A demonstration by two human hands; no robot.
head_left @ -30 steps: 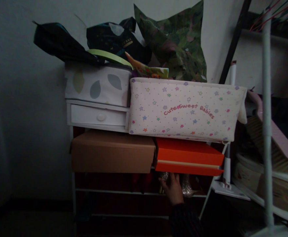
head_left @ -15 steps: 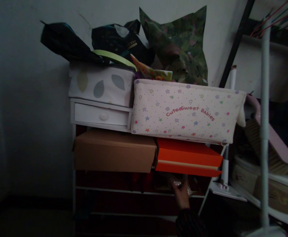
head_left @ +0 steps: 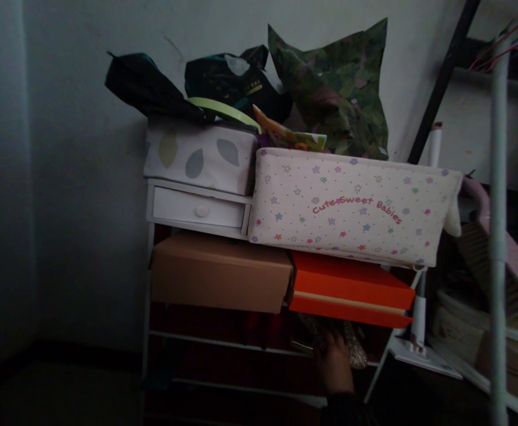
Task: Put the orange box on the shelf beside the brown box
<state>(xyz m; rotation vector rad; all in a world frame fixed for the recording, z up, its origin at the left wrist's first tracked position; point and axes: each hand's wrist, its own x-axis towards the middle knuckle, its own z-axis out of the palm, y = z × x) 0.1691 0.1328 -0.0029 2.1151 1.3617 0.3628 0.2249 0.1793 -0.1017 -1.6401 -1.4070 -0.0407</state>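
Observation:
My right hand (head_left: 335,362) reaches up from the bottom edge into the dim shelf under the orange box (head_left: 352,289). It rests against a glittery shoe (head_left: 357,354) on the rack's upper rail. The light is too low to show whether the fingers close on the shoe. My dark sleeve runs down out of the picture. My left hand is out of sight.
A white metal rack (head_left: 147,331) carries a brown cardboard box (head_left: 219,273), a small white drawer unit (head_left: 199,208), a leaf-print fabric box (head_left: 199,155) and a star-print "Cute Sweet Babies" bin (head_left: 352,207). Dark bags and a green cushion (head_left: 339,89) lie on top. A white shelf post (head_left: 498,236) stands at the right.
My hand has slid right and a little lower along the shelf, from left of the glittery shoe to right beside it. The view has shifted, so the rack now sits further right.

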